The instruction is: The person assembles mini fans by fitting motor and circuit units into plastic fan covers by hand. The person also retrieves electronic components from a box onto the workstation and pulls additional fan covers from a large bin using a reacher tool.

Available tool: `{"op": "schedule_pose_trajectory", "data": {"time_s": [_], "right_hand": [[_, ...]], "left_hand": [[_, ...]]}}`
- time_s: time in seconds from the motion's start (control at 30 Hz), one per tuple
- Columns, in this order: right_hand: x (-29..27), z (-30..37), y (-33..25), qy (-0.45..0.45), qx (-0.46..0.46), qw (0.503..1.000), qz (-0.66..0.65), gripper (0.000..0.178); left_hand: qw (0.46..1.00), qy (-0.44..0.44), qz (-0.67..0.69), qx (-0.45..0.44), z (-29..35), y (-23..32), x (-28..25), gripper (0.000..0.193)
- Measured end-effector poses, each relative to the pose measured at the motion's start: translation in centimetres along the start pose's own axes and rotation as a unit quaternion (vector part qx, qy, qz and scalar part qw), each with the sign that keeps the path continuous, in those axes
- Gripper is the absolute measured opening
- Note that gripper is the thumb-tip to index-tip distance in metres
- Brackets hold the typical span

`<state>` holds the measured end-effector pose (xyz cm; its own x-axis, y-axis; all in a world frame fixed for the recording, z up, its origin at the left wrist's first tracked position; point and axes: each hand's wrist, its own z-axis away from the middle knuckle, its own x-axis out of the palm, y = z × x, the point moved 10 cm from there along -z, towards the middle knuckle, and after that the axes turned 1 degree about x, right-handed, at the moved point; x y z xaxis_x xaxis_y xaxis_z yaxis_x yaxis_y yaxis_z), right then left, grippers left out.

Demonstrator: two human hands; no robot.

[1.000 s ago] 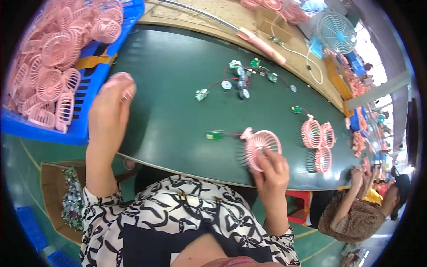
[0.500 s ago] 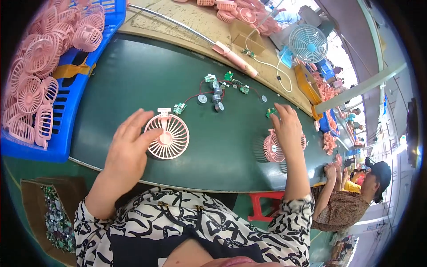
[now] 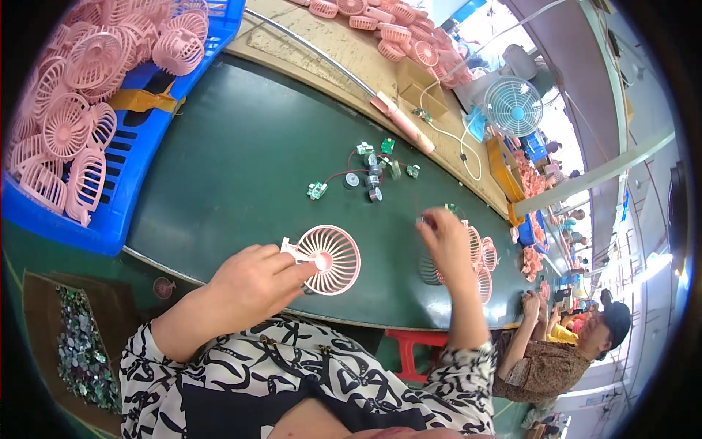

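Note:
My left hand (image 3: 256, 282) grips the clip end of a round pink fan grille (image 3: 349, 256), thumb lying toward its hub, and the grille is tilted up just over the green tabletop. My right hand (image 3: 447, 245) hovers above the right part of the table with thumb and fingers pinched. A tiny greyish piece shows at its fingertips, too small and blurred to name. Right beside that hand lie several pink fan grilles (image 3: 488, 254), partly hidden by it, with a green circuit board (image 3: 451, 208) behind. Small silver motors (image 3: 375, 194) and wired circuit boards (image 3: 317, 191) lie mid-table.
A blue crate (image 3: 110, 230) full of pink grilles stands at the left. Below it is a cardboard box (image 3: 40, 307) of small parts. A wooden shelf (image 3: 292, 55) along the back holds a pink tube (image 3: 402, 121) and a cable. A co-worker (image 3: 556, 355) sits at the right.
My left hand has taken hold of the grille by its clip, turned it and brought it right and nearer me. My right hand has moved slightly left and down, its fingers now pinched together.

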<state>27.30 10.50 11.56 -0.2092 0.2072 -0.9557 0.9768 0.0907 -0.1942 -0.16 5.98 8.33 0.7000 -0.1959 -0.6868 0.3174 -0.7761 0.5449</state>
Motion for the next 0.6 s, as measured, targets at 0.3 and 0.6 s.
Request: {"op": "schedule_pose_trajectory", "data": {"time_s": [0.3,0.6], "right_hand": [[1.1,11.7,-2.4,0.120,0.058,0.991,-0.002,0.023],[1.4,8.9,-7.8,0.075,-0.046,0.986,-0.144,0.030]], "left_hand": [[0.999,-0.020,-0.005,0.025,-2.1,0.8,2.1,0.032],[0.999,-0.005,0.036,0.040,-1.7,0.2,5.0,0.029]]}}
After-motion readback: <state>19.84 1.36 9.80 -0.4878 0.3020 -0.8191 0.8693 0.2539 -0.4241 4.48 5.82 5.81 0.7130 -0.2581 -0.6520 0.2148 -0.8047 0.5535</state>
